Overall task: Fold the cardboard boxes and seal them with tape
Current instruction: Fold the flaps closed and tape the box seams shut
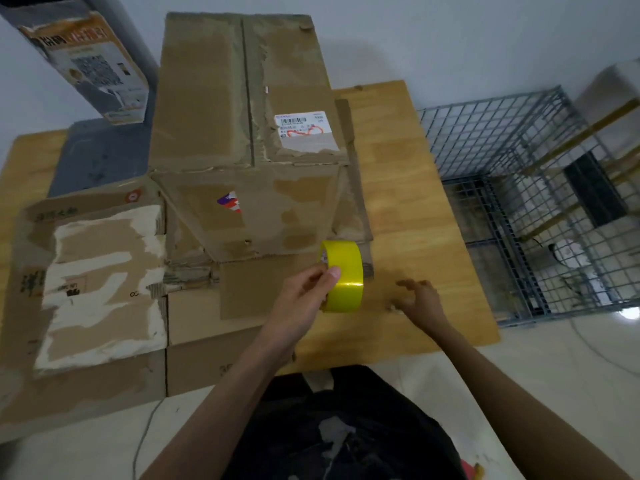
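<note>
A big folded cardboard box [242,133] stands upright on the wooden table [408,188], its top flaps closed along a middle seam and a white shipping label on the right flap. My left hand [304,299] grips a yellow tape roll [343,275] just in front of the box's lower right corner, thumb on the rim. My right hand [417,299] hovers over the table to the right of the roll, fingers loosely curled and holding nothing. Flattened cardboard [249,292] lies under the box.
A worn flat box [97,285] with torn white patches lies at the left. A grey wire cage [530,202] stands right of the table. A grey pillar with a poster [86,64] rises at the back left. My dark-clothed lap [339,427] is below.
</note>
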Available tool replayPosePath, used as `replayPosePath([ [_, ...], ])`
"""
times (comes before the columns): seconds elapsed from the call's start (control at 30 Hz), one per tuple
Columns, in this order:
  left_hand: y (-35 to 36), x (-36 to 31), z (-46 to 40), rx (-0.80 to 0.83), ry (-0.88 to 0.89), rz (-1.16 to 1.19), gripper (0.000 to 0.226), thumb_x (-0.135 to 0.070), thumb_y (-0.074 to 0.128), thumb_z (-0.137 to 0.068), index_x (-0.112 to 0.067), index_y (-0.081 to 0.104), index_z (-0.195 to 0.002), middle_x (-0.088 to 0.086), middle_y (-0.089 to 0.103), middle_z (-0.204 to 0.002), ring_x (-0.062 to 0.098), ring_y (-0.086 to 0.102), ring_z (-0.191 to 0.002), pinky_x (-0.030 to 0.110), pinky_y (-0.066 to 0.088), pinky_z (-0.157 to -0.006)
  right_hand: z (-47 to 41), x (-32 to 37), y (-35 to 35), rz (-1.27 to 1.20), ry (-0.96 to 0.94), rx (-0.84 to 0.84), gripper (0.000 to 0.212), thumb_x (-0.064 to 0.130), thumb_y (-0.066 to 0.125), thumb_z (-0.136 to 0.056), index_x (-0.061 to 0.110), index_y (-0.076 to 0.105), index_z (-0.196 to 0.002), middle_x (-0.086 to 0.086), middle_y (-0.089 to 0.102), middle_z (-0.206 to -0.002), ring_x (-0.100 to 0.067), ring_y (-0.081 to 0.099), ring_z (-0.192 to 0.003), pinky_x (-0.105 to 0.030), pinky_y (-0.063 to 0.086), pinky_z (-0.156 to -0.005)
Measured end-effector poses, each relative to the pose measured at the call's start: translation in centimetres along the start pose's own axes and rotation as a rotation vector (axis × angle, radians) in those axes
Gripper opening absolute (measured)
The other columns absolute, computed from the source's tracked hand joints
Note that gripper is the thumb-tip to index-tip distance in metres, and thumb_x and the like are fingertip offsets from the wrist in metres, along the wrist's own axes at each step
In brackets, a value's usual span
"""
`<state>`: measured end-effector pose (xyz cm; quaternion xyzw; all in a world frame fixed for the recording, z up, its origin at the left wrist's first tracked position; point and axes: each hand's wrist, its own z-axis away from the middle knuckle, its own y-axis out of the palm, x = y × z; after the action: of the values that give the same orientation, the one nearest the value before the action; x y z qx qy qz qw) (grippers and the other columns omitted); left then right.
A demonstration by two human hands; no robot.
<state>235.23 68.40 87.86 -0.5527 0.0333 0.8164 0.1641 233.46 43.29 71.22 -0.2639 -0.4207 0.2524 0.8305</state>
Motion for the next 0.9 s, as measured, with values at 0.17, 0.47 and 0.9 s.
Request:
replayPosePath([
  [0.17,1.9,-0.7,-0.5,0.150,0.069,-0.058,0.023,-0.024,0.054,-0.103,-0.007,0.070,-0.103,0.000,0.060,-0.081,0.008,0.052,-0.073,0.022,0.043,-0.068,7.4,8.0,-5.1,-0.774,-0.210,0.142,0.042,0.038,0.051,-0.102,0.005,0.074,-0.112,-0.013,0.075,-0.107,-0.025,0.070,-0.104,-0.035,0.056,-0.092],
  [0.47,2.7,-2.8,-2.3,-0.018,0.356,-0.434,0.048,-0.045,0.082,-0.078,-0.024,0.065,-0.118,-0.012,0.059,-0.113,0.002,0.061,-0.099,0.020,0.051,-0.083,10.8,8.9,-7.2,-0.831,-0.395,0.100,0.028,0.015,0.073,-0.091,-0.009,0.063,-0.101,-0.038,0.057,-0.103,-0.030,0.058,-0.088,-0.043,0.046,-0.080],
  [0.9,3.3,-5.7,-2.5,-0.035,0.711,-0.838,0.054,-0.038,0.084,-0.075,-0.018,0.067,-0.121,-0.012,0.050,-0.110,0.005,0.051,-0.104,0.021,0.041,-0.089,10.8,9.7,-8.4,-0.677,-0.561,0.058,0.027,0.022,0.073,-0.091,-0.003,0.063,-0.088,-0.032,0.051,-0.084,-0.035,0.047,-0.071,-0.039,0.035,-0.067],
])
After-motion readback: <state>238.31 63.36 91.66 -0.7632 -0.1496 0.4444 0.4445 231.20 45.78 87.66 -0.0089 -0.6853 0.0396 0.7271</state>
